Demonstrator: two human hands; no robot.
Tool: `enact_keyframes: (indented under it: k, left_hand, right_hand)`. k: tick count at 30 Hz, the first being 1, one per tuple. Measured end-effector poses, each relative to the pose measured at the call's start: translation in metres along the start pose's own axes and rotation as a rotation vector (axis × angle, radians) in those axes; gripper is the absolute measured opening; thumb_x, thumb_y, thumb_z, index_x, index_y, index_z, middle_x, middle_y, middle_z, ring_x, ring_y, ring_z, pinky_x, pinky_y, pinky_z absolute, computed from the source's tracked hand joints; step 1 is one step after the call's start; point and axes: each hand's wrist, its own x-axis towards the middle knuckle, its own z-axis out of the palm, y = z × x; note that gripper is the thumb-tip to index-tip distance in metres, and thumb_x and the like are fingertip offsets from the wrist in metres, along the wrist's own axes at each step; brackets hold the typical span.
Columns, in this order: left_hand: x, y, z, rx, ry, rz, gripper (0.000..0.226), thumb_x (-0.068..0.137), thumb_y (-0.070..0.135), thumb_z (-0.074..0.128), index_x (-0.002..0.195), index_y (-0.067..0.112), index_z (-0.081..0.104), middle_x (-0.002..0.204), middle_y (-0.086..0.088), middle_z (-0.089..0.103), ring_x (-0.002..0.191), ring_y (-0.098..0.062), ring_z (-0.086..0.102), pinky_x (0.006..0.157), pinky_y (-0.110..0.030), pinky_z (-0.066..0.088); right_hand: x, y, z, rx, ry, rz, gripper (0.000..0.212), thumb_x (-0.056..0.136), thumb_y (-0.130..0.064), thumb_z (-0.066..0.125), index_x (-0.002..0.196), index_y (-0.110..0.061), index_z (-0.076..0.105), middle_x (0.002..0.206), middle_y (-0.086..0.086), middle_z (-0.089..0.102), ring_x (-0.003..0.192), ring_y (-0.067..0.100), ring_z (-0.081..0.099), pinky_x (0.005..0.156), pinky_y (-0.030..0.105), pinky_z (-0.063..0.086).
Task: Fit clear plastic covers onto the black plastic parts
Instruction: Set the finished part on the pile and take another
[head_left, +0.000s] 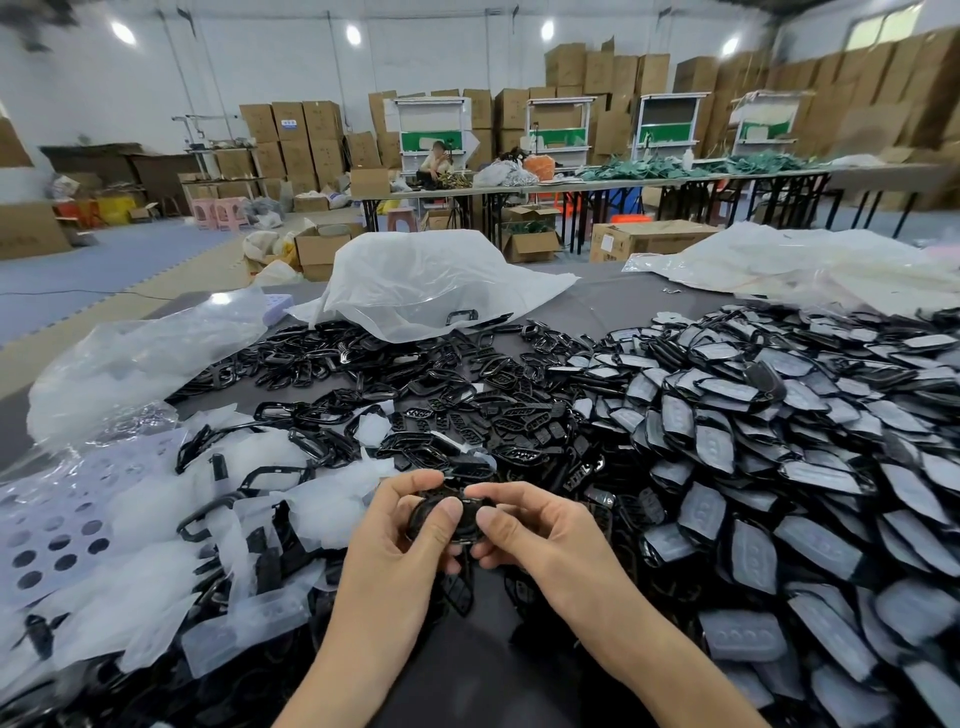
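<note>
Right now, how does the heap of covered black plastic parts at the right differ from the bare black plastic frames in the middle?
The heap of black plastic parts at the right wears pale, frosted clear covers; the black plastic frames in the middle are bare and open. The heap is stacked deep, overlapping; the frames lie thinner, with grey table showing between. Both lie loose on one table.

I log one grey table (613, 306), bearing: loose black frames (363, 358); heap of covered parts (779, 415); crumpled plastic bags (431, 280); clear covers (317, 509).
</note>
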Motion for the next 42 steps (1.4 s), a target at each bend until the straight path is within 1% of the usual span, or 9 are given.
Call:
enact_keyframes:
  k: [4, 8, 11, 14, 16, 19, 22, 33, 42]
  left_hand:
    - [-0.001, 0.000, -0.003, 0.381, 0.025, 0.208, 0.026, 0.092, 0.023, 0.065, 0.098, 0.048, 0.059, 0.090, 0.021, 0.069, 0.076, -0.001, 0.065, 0.070, -0.015, 0.050]
    - [-0.005, -0.002, 0.000, 0.352, 0.028, 0.184, 0.022, 0.092, 0.026, 0.065, 0.097, 0.047, 0.059, 0.081, 0.010, 0.068, 0.064, -0.012, 0.063, 0.066, -0.032, 0.054]
    - [-0.006, -0.001, 0.002, 0.372, 0.033, 0.183, 0.027, 0.091, 0.019, 0.067, 0.091, 0.046, 0.065, 0.075, 0.015, 0.070, 0.061, -0.004, 0.065, 0.060, -0.013, 0.048]
    - [-0.004, 0.004, -0.004, 0.554, 0.079, 0.269, 0.013, 0.093, 0.038, 0.057, 0.098, 0.048, 0.063, 0.078, 0.025, 0.068, 0.070, 0.008, 0.063, 0.064, -0.003, 0.041]
    - [0.001, 0.005, -0.018, 0.743, 0.147, 0.299, 0.027, 0.093, 0.045, 0.049, 0.113, 0.036, 0.063, 0.094, 0.021, 0.068, 0.085, 0.003, 0.063, 0.079, -0.014, 0.046]
    - [0.010, -0.002, -0.042, 1.210, 0.271, 0.294, 0.039, 0.091, 0.030, 0.064, 0.124, 0.010, 0.062, 0.116, -0.009, 0.066, 0.108, -0.032, 0.060, 0.091, -0.047, 0.047]
    - [0.016, -0.011, -0.056, 1.360, 0.261, 0.129, 0.046, 0.088, 0.022, 0.070, 0.129, 0.002, 0.060, 0.119, -0.019, 0.062, 0.109, -0.042, 0.055, 0.089, -0.053, 0.046]
    - [0.017, -0.010, -0.056, 1.148, 0.281, 0.181, 0.006, 0.090, 0.011, 0.065, 0.093, 0.012, 0.060, 0.090, -0.005, 0.060, 0.084, -0.027, 0.050, 0.079, -0.044, 0.043]
    - [0.016, -0.005, -0.049, 0.811, 0.252, 0.113, 0.024, 0.095, 0.022, 0.061, 0.080, 0.027, 0.043, 0.064, 0.006, 0.057, 0.061, -0.016, 0.053, 0.055, -0.032, 0.038]
  right_hand:
    - [0.001, 0.000, -0.002, -0.018, 0.004, 0.009, 0.020, 0.094, -0.007, 0.066, 0.104, -0.020, 0.077, 0.075, -0.007, 0.069, 0.073, 0.011, 0.069, 0.071, 0.020, 0.054]
    - [0.000, 0.001, -0.003, -0.010, -0.003, 0.006, 0.018, 0.095, -0.008, 0.065, 0.105, -0.020, 0.076, 0.075, -0.007, 0.069, 0.074, 0.011, 0.069, 0.070, 0.020, 0.054]
    - [0.000, 0.004, 0.001, -0.030, -0.025, 0.025, 0.016, 0.092, -0.004, 0.067, 0.105, -0.013, 0.071, 0.077, -0.003, 0.072, 0.072, 0.010, 0.070, 0.069, 0.019, 0.054]
    - [0.002, 0.006, 0.000, -0.090, 0.046, 0.017, 0.015, 0.090, 0.001, 0.068, 0.098, -0.012, 0.069, 0.075, -0.002, 0.070, 0.067, 0.009, 0.069, 0.066, 0.018, 0.053]
    - [0.005, 0.004, -0.005, -0.094, 0.123, 0.006, 0.014, 0.090, 0.000, 0.069, 0.094, -0.013, 0.070, 0.076, 0.002, 0.068, 0.064, 0.010, 0.068, 0.063, 0.018, 0.053]
    - [0.007, 0.003, -0.011, -0.073, 0.175, 0.004, 0.014, 0.091, -0.002, 0.069, 0.094, -0.015, 0.069, 0.072, 0.003, 0.064, 0.059, 0.011, 0.063, 0.058, 0.019, 0.051]
    - [0.007, 0.006, -0.011, -0.065, 0.181, 0.004, 0.013, 0.091, -0.003, 0.069, 0.094, -0.016, 0.069, 0.069, -0.001, 0.063, 0.059, 0.011, 0.062, 0.058, 0.019, 0.051]
    - [0.006, 0.004, -0.010, -0.039, 0.188, -0.005, 0.012, 0.091, -0.003, 0.069, 0.097, -0.013, 0.069, 0.069, -0.007, 0.067, 0.062, 0.010, 0.064, 0.059, 0.019, 0.052]
    - [0.007, 0.004, -0.010, -0.022, 0.191, -0.004, 0.010, 0.091, -0.003, 0.069, 0.097, -0.012, 0.069, 0.074, 0.000, 0.068, 0.062, 0.012, 0.066, 0.060, 0.020, 0.053]
